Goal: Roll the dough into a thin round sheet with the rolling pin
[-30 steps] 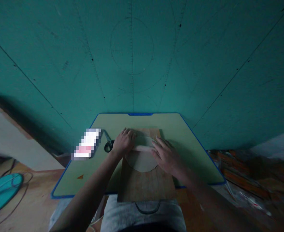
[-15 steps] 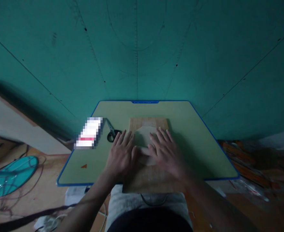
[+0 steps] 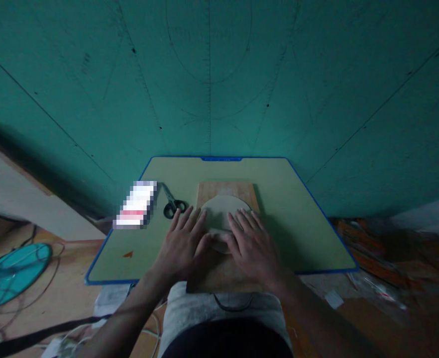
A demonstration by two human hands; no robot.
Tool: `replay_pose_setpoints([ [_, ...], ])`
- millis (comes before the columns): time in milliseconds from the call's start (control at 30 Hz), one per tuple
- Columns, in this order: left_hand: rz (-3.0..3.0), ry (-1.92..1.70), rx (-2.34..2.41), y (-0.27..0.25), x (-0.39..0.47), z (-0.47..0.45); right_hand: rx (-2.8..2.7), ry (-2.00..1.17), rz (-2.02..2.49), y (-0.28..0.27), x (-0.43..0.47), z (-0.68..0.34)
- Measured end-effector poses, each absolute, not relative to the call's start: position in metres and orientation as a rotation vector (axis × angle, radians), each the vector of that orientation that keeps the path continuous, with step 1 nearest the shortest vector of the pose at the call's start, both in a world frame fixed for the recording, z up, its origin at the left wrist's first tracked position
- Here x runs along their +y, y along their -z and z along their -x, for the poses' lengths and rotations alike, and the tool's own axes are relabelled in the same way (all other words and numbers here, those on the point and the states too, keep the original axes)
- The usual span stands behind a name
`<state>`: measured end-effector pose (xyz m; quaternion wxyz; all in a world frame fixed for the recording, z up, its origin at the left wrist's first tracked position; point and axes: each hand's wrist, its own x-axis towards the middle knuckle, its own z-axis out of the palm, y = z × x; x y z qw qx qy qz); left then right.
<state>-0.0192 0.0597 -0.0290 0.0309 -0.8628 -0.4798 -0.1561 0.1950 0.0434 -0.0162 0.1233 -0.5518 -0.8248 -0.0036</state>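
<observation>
Dough (image 3: 221,213), flat and roughly round, lies on the wooden board (image 3: 219,276), with a pale roller (image 3: 219,237) crossing its near part from side to side. Our left hand (image 3: 184,236) is palm down, fingers extended and a little spread, its thumb reaching in toward the roller. Our right hand (image 3: 252,238) mirrors it, fingers extended forward over the dough's right side. Neither hand curls around anything; both seem to bear on the roller from above, though its ends are hidden beneath them, and we cannot tell how hard we press.

To roll well, we should press equally with both palms, so that one side does not thin faster than the other. Flat hands suit this better than a tight grip, since the roller can turn freely under them. We do best to ease off near the rim and to give the dough a turn between passes, which should help it stay round. Our board overhangs the near edge of the table (image 3: 309,243), so heavy pressure at that end could tip or shift it.
</observation>
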Motion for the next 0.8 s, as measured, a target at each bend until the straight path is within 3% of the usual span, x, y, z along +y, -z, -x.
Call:
replay_pose_setpoints([
  [267,2.56,0.28,-1.871,0.001,0.151,-0.036,-2.444,-0.032,1.715,0.011,0.086,-0.199],
  [433,2.415,0.416,-1.979,0.016,0.136,-0.026,-2.482,-0.162,1.576,0.011,0.05,-0.174],
  [800,2.469,0.568,-1.744,0.044,0.095,0.039,-2.529,-0.171,1.285,0.015,0.014,-0.142],
])
